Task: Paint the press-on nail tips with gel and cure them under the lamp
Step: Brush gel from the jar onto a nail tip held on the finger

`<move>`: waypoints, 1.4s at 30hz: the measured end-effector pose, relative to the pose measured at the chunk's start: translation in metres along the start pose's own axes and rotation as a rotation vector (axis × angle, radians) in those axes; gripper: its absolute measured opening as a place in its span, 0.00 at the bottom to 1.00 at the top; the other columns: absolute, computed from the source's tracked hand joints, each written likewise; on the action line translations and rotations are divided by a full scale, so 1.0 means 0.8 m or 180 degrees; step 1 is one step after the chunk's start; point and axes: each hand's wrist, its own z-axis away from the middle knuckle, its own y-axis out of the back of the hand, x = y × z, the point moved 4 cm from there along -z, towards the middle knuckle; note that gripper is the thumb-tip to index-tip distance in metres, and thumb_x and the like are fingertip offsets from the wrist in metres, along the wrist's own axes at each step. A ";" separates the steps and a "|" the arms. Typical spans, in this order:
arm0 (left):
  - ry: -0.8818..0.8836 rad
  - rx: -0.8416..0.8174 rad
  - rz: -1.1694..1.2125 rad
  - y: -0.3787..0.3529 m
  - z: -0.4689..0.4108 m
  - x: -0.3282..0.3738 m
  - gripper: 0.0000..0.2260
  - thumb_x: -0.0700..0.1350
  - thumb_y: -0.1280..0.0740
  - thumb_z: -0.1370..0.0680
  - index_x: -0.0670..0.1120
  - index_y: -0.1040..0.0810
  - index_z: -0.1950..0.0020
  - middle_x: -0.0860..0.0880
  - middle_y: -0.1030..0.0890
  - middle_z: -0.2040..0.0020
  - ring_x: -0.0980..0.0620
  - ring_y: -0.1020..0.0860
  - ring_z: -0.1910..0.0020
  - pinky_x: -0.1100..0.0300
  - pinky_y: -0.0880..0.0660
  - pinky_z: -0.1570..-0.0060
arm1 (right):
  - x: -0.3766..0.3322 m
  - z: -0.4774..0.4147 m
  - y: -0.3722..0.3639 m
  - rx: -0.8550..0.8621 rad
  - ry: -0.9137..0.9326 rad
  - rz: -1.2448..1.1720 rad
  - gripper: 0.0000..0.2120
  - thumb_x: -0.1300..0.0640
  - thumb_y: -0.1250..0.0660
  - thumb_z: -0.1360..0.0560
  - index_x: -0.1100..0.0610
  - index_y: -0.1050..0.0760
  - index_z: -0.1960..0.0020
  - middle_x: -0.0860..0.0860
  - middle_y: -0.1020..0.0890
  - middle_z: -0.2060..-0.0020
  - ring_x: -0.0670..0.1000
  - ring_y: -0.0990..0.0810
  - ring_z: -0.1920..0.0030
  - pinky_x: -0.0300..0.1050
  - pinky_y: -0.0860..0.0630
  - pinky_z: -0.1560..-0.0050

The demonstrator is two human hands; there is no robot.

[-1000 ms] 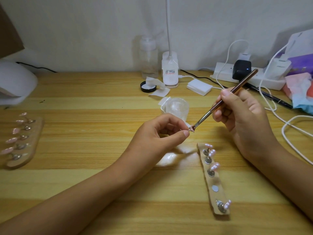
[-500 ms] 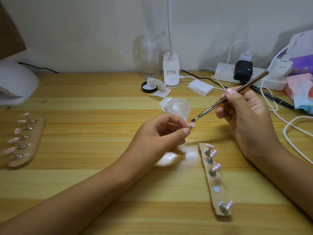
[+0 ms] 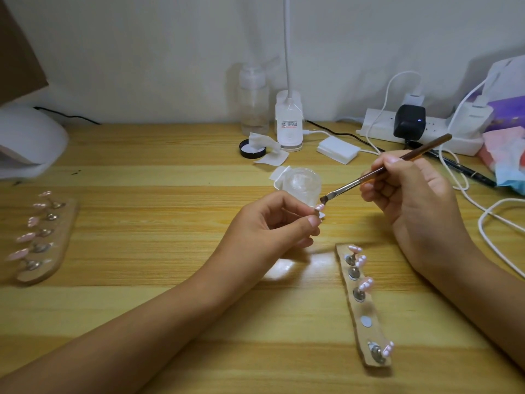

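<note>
The left hand point(image 3: 267, 223), lifted near the jar point(image 3: 302, 186), pinches a nail tip point(image 3: 405, 207). The right hand's point(image 3: 412, 194) curled fingers point(image 3: 375, 191) hold a brush point(image 3: 369, 179) just beside it.

L hand point(image 3: 267, 226) pinches pink nail tip point(image 3: 405, 207) by its stand, just in front of clear jar point(image 3: 302, 184). R hand point(image 3: 412, 200), right of jar, grips brush point(image 3: 345, 186); bristles touch tip. Holder strip point(image 3: 369, 311) w/ pink tips, one bare magnet: front-right of jar. 2nd strip point(image 3: 61, 240) far left of jar; white cure lamp point(image 3: 28, 146) far left, slightly behind.
</note>
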 end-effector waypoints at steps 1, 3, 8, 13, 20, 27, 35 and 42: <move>0.0010 0.0002 0.0007 0.000 0.000 0.000 0.07 0.38 0.29 0.24 0.50 0.18 0.59 0.50 0.16 0.62 0.57 0.19 0.62 0.64 0.22 0.56 | -0.001 0.001 -0.001 -0.0056 0.0016 -0.0060 0.10 0.63 0.43 0.18 0.57 0.25 0.55 0.49 0.19 0.68 0.46 0.21 0.65 0.38 0.23 0.61; 0.0026 0.0021 0.0026 -0.001 0.000 0.000 0.07 0.37 0.30 0.24 0.49 0.19 0.59 0.50 0.16 0.62 0.56 0.18 0.60 0.65 0.22 0.57 | -0.003 0.002 -0.004 -0.0197 0.0072 -0.0158 0.11 0.64 0.44 0.19 0.57 0.26 0.55 0.50 0.19 0.67 0.47 0.21 0.65 0.38 0.23 0.60; 0.0049 0.0063 0.0078 -0.001 -0.001 0.000 0.08 0.36 0.30 0.24 0.49 0.19 0.60 0.50 0.16 0.62 0.55 0.17 0.58 0.64 0.21 0.58 | -0.003 0.002 -0.008 -0.0461 0.0178 -0.0132 0.06 0.62 0.44 0.25 0.58 0.28 0.56 0.51 0.19 0.67 0.48 0.21 0.64 0.38 0.23 0.59; 0.0086 0.0105 0.0089 0.000 -0.001 -0.002 0.07 0.36 0.30 0.24 0.47 0.20 0.59 0.49 0.15 0.62 0.54 0.16 0.57 0.64 0.21 0.58 | -0.005 0.002 -0.006 -0.0557 0.0337 0.0019 0.07 0.63 0.44 0.26 0.58 0.28 0.57 0.51 0.20 0.65 0.49 0.21 0.62 0.40 0.23 0.57; 0.0177 0.0176 0.0058 0.001 -0.001 -0.001 0.06 0.38 0.30 0.24 0.47 0.20 0.59 0.49 0.15 0.62 0.53 0.16 0.58 0.62 0.19 0.56 | -0.010 0.004 -0.004 -0.0568 0.0549 0.0202 0.08 0.64 0.45 0.27 0.57 0.28 0.58 0.52 0.22 0.64 0.51 0.23 0.59 0.41 0.23 0.55; 0.0175 0.0240 0.0126 0.001 0.001 0.001 0.05 0.38 0.31 0.23 0.46 0.22 0.57 0.49 0.14 0.59 0.52 0.16 0.54 0.62 0.20 0.55 | -0.009 0.000 0.004 -0.0312 0.0601 0.0413 0.08 0.62 0.42 0.26 0.54 0.25 0.58 0.47 0.22 0.63 0.48 0.24 0.59 0.40 0.25 0.56; -0.2255 -0.0142 -0.2031 -0.031 0.033 0.041 0.04 0.44 0.28 0.26 0.45 0.16 0.55 0.51 0.26 0.55 0.53 0.25 0.54 0.60 0.28 0.51 | 0.001 -0.012 0.018 0.0144 0.0173 -0.0051 0.10 0.61 0.38 0.22 0.51 0.20 0.55 0.45 0.21 0.67 0.43 0.22 0.63 0.37 0.25 0.58; -0.2601 -0.0562 -0.2958 -0.053 0.047 0.030 0.08 0.48 0.27 0.25 0.46 0.16 0.62 0.52 0.24 0.64 0.58 0.38 0.62 0.63 0.34 0.65 | -0.002 -0.010 0.012 0.0062 -0.0194 -0.0212 0.08 0.59 0.39 0.18 0.56 0.22 0.48 0.47 0.16 0.65 0.44 0.17 0.61 0.33 0.24 0.64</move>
